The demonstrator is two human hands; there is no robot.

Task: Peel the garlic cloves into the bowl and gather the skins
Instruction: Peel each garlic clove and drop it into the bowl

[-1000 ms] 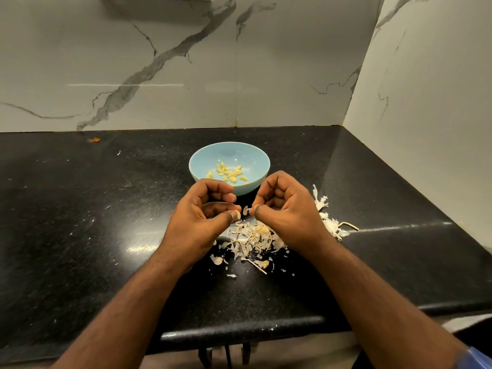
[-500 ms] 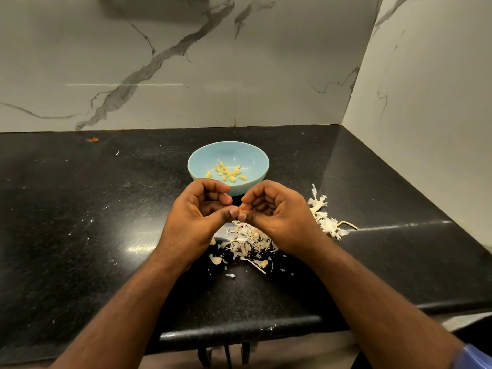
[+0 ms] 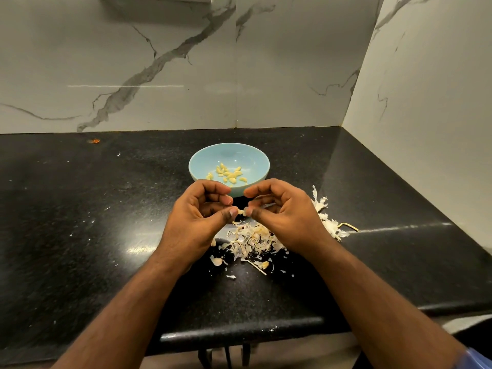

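Head view: left hand [image 3: 197,219] and right hand [image 3: 285,217], fingers curled, pinched one clove [image 3: 241,211] between their thumbs above the skins [image 3: 251,241] on the counter [image 3: 80,222]. Behind stood the bowl [image 3: 210,155], holding peeled cloves [image 3: 229,174].

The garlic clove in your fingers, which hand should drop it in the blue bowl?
Probably the left hand. Both hands pinch the garlic clove, but the left sits just under the part of the blue bowl where the peeled cloves lie. The right hand is nearer the skins.
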